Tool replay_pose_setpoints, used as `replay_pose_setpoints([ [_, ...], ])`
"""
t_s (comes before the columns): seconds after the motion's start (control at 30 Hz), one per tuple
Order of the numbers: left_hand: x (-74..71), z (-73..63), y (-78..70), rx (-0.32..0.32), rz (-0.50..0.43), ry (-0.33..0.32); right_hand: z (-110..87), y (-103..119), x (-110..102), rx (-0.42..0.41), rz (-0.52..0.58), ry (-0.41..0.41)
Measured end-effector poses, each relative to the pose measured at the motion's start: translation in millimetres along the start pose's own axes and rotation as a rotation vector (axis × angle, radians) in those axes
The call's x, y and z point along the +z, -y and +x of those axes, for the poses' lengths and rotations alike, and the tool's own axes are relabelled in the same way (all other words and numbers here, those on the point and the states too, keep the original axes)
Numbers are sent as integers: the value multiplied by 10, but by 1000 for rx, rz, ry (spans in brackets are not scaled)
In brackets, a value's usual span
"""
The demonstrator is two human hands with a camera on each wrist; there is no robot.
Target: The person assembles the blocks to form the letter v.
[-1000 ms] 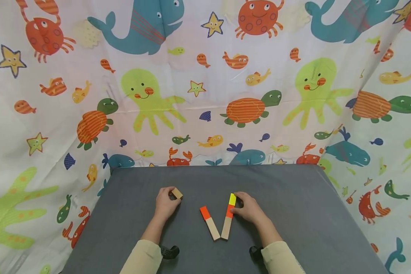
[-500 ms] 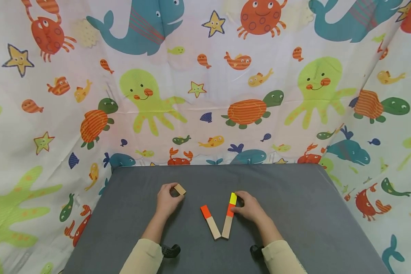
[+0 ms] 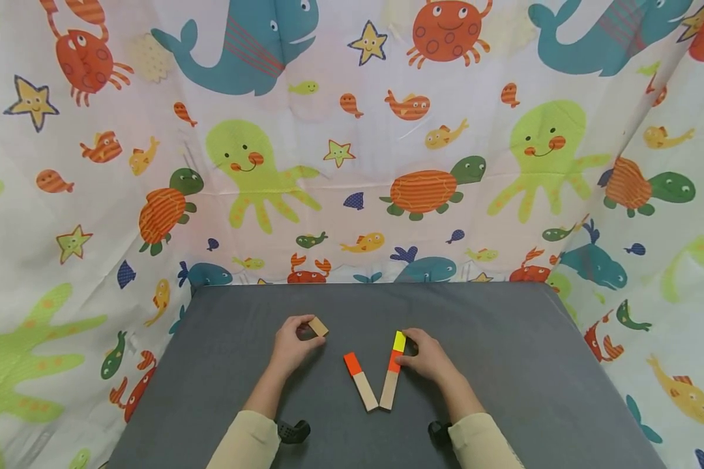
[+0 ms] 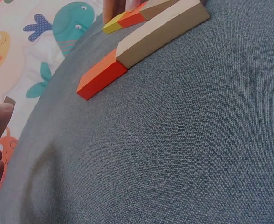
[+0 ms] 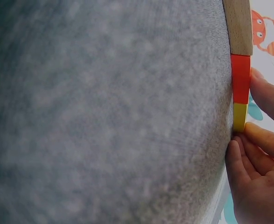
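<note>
My left hand (image 3: pixel 289 346) pinches a short plain wooden block (image 3: pixel 318 326) between thumb and fingers, left of the row of blocks; part of this block shows at the left edge of the left wrist view. On the cloth, two rows form a V. The left row has an orange-red block (image 4: pixel 102 73) end to end with a long plain wooden block (image 4: pixel 162 35). The right row runs from another long wooden block (image 3: pixel 389 391) through an orange-red block (image 5: pixel 241 78) to a yellow block (image 5: pixel 239 116). My right hand (image 3: pixel 429 355) holds this far end, thumb against the orange-red block, fingers at the yellow one.
Dark grey cloth (image 3: pixel 493 365) covers the table. Behind it hangs a white curtain (image 3: pixel 340 215) printed with sea animals. A black wrist strap device (image 3: pixel 293 431) sits at each wrist, by the beige sleeves.
My left hand has moved to the right with the plain wooden block, closer to the V of blocks. The right hand stays in place at the yellow end.
</note>
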State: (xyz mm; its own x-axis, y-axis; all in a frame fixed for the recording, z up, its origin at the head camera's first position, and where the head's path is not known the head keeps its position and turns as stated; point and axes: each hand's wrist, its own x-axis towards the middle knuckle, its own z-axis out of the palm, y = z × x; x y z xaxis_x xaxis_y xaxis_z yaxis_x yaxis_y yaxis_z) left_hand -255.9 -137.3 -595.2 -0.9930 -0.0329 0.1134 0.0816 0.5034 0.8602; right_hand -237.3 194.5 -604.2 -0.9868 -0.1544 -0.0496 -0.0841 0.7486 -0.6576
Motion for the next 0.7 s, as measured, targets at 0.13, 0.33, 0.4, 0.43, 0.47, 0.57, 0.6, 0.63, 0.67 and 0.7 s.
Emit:
replay_pose_setpoints([
  [0.13, 25, 4, -4, 5, 7, 0, -2, -11, -6, 1, 10, -1],
  [0.33, 85, 17, 6, 8, 22, -5, 4, -15, -3, 14, 17, 4],
  [0.4, 102, 18, 6, 0, 24, -3, 8, -15, -2, 16, 18, 4],
  [0.43, 110, 18, 5, -1, 26, 0, 9, -14, -1, 18, 20, 6],
  [0.47, 116, 18, 2, -5, 25, 2, 10, -12, -1, 20, 21, 8],
  [0.57, 136, 23, -7, -10, 20, 10, 8, -5, -4, 19, 21, 11],
  [0.6, 141, 24, -11, -12, 17, 13, 6, -3, -5, 17, 19, 12],
  [0.63, 145, 26, -14, -11, 16, 16, 4, -2, -6, 17, 20, 12],
  [0.67, 150, 28, -15, -10, 15, 18, 1, 0, -7, 19, 21, 12],
  [0.7, 156, 29, -19, -5, 15, 20, 0, 1, -9, 22, 25, 12],
])
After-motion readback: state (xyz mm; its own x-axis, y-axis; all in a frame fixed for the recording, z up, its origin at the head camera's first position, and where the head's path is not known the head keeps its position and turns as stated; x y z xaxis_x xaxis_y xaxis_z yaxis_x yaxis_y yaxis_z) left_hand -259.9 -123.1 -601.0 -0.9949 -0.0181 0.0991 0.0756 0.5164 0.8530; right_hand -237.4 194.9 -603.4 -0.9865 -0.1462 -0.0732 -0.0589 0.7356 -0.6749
